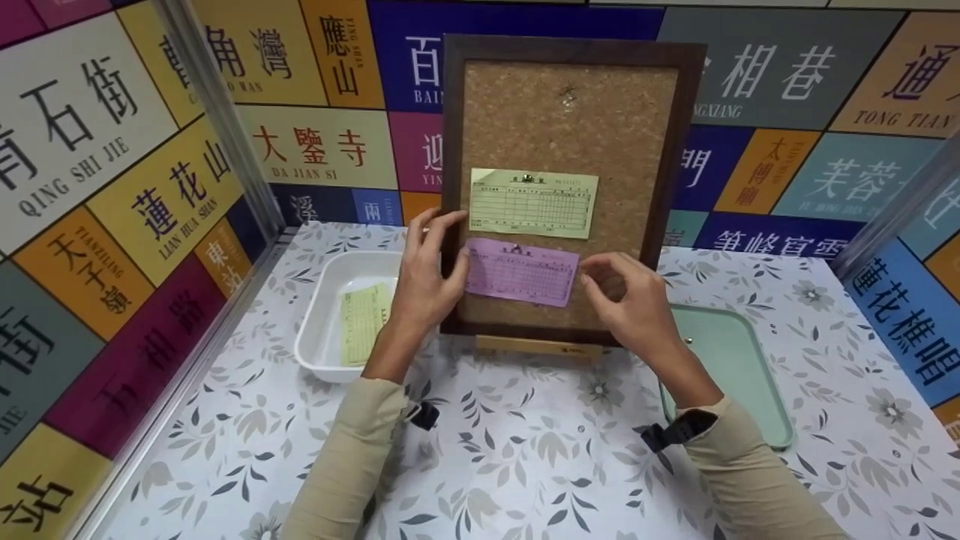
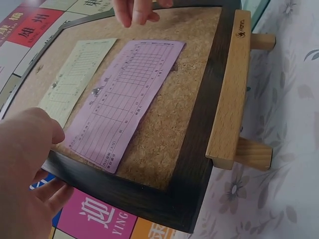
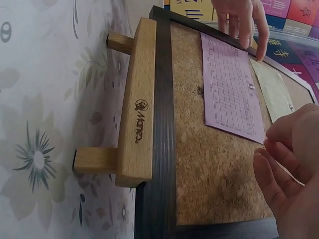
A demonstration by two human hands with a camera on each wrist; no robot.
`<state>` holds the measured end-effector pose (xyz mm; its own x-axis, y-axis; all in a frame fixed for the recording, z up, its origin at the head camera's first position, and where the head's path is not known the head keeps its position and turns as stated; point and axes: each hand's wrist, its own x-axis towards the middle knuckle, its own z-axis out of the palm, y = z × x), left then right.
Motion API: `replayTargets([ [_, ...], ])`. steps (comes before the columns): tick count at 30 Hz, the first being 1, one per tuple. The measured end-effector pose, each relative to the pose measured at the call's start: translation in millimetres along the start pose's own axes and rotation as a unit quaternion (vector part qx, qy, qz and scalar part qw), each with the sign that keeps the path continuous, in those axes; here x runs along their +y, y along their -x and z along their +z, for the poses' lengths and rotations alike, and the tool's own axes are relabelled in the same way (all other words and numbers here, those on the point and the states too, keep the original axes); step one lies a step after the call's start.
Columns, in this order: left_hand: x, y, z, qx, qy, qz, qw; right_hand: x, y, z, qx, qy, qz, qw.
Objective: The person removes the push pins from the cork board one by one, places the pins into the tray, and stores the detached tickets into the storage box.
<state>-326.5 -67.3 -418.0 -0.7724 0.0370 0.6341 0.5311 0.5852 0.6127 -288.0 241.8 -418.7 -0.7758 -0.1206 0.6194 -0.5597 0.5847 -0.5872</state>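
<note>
A purple slip (image 1: 523, 274) is pinned near its top edge to the cork board (image 1: 637, 135), below a pale green slip (image 1: 534, 206) that is also pinned. My left hand (image 1: 429, 274) grips the dark frame's left side, thumb at the front by the purple slip and fingers round the back, as the left wrist view shows. Beside the purple slip's right edge is my right hand (image 1: 630, 296), its thumb and forefinger bent close together. In the left wrist view these right fingers (image 2: 134, 12) stand apart from the slip. Nothing shows between them.
The board leans on a small wooden stand (image 3: 137, 104). A white basin (image 1: 304, 341) with a yellow-green slip (image 1: 364, 322) in it stands at the left. Behind my right wrist lies a green tray (image 1: 739, 367). Another pin cluster (image 1: 568, 97) sits high on the cork.
</note>
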Motion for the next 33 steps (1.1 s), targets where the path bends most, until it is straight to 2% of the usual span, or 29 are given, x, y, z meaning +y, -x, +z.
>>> replayTargets([
  [8, 6.1, -16.4, -0.6, 0.009, -0.006, 0.012, 0.9999, -6.6, -20.5, 9.3, -0.003, -0.012, -0.008, 1.0],
  [19, 13.5, -35.2, 2.3, 0.026, -0.006, 0.035, 0.999, -14.7, -46.4, 19.2, -0.007, 0.01, -0.038, 0.999],
  [24, 16.0, -40.0, 3.0, 0.031, -0.005, 0.025, 0.9992, -18.1, -55.2, 22.8, 0.003, 0.015, -0.047, 0.999],
  [33, 21.2, -47.2, 3.3, 0.038, 0.028, -0.001, 0.9989, -20.7, -65.2, 24.1, 0.022, 0.016, -0.052, 0.998],
])
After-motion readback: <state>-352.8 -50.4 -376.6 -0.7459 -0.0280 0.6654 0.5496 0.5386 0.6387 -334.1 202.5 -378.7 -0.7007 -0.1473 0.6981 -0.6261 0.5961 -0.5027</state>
